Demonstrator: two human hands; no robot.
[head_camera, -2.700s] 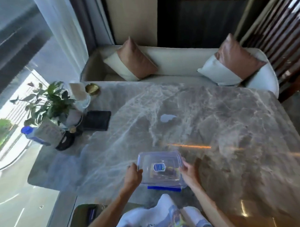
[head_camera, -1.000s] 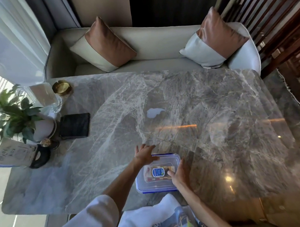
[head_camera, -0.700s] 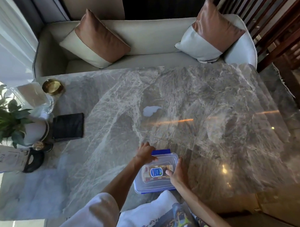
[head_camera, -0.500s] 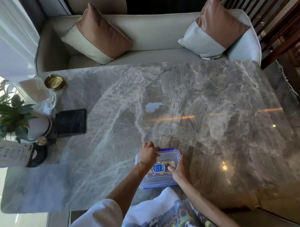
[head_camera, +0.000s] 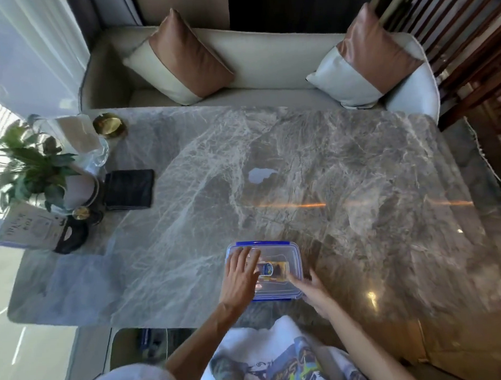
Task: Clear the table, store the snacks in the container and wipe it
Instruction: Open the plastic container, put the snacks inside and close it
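Note:
A clear plastic container (head_camera: 285, 252) with a blue-trimmed lid sits near the front edge of the grey marble table (head_camera: 342, 172). Snack packets with a blue and yellow label (head_camera: 272, 268) show through the lid. My left hand (head_camera: 241, 275) lies flat on the left half of the lid, fingers straight and spread. My right hand (head_camera: 309, 290) is at the container's right front corner, with its fingers reaching onto the lid edge.
A folded black cloth (head_camera: 129, 189) lies at the table's left, beside a potted plant (head_camera: 30, 174), a brass dish (head_camera: 110, 127), a glass holder (head_camera: 83, 141) and a printed card (head_camera: 32, 228). A pale spot (head_camera: 260, 175) marks the table's middle. A sofa with two cushions (head_camera: 182, 58) stands behind.
My left hand moved from the container's far left corner onto the top of the lid and flattened there. My right hand stayed at the right side. The container did not shift.

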